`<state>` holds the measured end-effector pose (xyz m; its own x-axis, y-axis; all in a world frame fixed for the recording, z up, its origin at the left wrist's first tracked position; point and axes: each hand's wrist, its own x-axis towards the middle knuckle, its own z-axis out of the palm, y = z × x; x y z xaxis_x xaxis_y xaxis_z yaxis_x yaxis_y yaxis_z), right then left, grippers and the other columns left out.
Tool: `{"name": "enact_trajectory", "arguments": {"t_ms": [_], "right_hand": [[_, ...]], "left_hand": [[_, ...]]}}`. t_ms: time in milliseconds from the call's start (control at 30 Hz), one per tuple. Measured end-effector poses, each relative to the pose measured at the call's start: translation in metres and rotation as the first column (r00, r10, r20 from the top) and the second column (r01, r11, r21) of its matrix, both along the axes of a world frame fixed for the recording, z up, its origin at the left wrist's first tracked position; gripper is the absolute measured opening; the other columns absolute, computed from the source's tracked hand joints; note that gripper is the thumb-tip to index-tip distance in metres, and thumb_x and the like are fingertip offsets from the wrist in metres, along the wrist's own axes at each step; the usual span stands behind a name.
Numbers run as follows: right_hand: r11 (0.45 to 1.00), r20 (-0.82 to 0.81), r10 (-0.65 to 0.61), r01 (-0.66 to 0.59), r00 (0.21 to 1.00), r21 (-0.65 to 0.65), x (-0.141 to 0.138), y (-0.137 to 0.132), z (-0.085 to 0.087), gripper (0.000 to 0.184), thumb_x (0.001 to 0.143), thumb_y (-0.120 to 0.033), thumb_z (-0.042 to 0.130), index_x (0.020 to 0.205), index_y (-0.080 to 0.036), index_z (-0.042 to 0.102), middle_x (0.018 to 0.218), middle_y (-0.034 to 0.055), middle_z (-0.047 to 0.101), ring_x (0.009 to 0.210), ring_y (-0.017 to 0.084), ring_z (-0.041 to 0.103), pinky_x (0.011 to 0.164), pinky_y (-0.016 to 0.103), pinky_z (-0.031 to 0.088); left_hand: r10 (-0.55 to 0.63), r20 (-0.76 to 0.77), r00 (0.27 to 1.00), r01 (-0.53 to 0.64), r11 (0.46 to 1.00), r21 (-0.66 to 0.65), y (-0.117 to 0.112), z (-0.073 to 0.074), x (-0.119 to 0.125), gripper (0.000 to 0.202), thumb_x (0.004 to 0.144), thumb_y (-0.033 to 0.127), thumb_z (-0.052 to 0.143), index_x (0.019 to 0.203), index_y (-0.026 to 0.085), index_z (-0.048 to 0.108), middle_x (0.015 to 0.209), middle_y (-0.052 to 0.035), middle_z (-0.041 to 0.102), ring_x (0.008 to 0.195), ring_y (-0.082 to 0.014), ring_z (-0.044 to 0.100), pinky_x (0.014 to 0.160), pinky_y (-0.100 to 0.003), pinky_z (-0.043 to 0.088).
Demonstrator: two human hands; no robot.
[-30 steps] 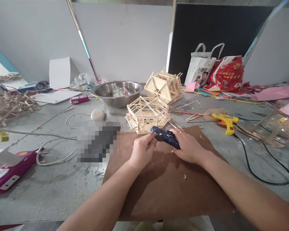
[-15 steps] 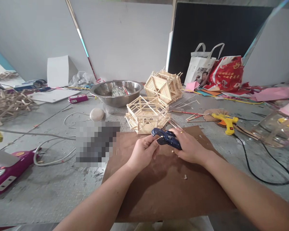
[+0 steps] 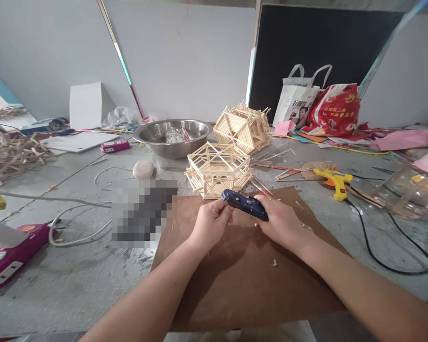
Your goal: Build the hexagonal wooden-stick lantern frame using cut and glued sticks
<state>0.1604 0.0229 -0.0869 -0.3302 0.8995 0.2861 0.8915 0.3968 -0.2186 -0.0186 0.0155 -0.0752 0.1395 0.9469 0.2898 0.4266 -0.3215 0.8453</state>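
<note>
My right hand is closed around a dark blue cutter, held just above a brown board. My left hand is pinched shut right at the cutter's nose; what it pinches is too small to make out. Just beyond both hands stands a hexagonal frame built of pale wooden sticks. A second stick frame lies tilted behind it.
A steel bowl sits at the back centre, a yellow glue gun with a black cord at right, a magenta glue gun with a white cord at left. A stick pile, bags and coloured paper crowd the grey table.
The cutter's nose has shifted slightly up and left, and my left hand's pinch has moved with it. Everything else on the table is unchanged.
</note>
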Motion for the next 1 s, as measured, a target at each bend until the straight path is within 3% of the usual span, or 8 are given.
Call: {"name": "enact_trajectory", "arguments": {"t_ms": [133,300,500,1000], "right_hand": [[1.0,-0.065,0.01,-0.008,0.998,0.03,-0.0012,0.0008,-0.0013,0.039,0.067,-0.011,0.045,0.105,-0.018,0.046,0.096,0.0085,0.059,0.086,0.022,0.054,0.067,0.028,0.037],[0.999,-0.088,-0.037,0.04,0.995,0.035,0.0006,0.0039,0.0007,0.024,0.069,-0.025,0.049,0.092,-0.021,0.052,0.089,0.0054,0.062,0.083,0.022,0.056,0.066,0.028,0.038],[0.998,-0.013,-0.058,0.058,0.998,0.014,0.0021,0.0046,0.0063,0.021,0.069,-0.033,0.049,0.086,-0.021,0.053,0.084,0.0045,0.063,0.078,0.021,0.058,0.061,0.027,0.036],[0.998,0.088,-0.068,0.068,0.994,0.0,0.003,0.0084,0.0073,0.015,0.071,-0.035,0.048,0.076,-0.021,0.051,0.072,0.0032,0.063,0.067,0.019,0.059,0.053,0.025,0.029]], "left_hand": [[0.041,-0.088,0.995,-0.034,0.997,0.075,-0.0012,-0.001,0.0028,0.033,0.079,0.025,0.041,0.048,0.016,0.044,0.038,0.0057,0.04,0.036,-0.0047,0.036,0.04,-0.015,0.029],[0.029,-0.125,0.992,-0.011,0.99,0.142,-0.0024,-0.0037,0.0046,0.034,0.079,0.029,0.04,0.048,0.016,0.042,0.041,0.0048,0.041,0.039,-0.0056,0.038,0.041,-0.016,0.029],[0.036,-0.173,0.984,-0.002,0.981,0.193,-0.0051,-0.0055,0.0073,0.034,0.08,0.032,0.039,0.049,0.016,0.039,0.043,0.0044,0.04,0.04,-0.0056,0.037,0.041,-0.016,0.028],[0.077,-0.185,0.98,-0.044,0.984,0.174,-0.0042,-0.0077,0.0097,0.035,0.079,0.032,0.042,0.048,0.016,0.042,0.042,0.0044,0.042,0.04,-0.0057,0.036,0.041,-0.016,0.029]]}}
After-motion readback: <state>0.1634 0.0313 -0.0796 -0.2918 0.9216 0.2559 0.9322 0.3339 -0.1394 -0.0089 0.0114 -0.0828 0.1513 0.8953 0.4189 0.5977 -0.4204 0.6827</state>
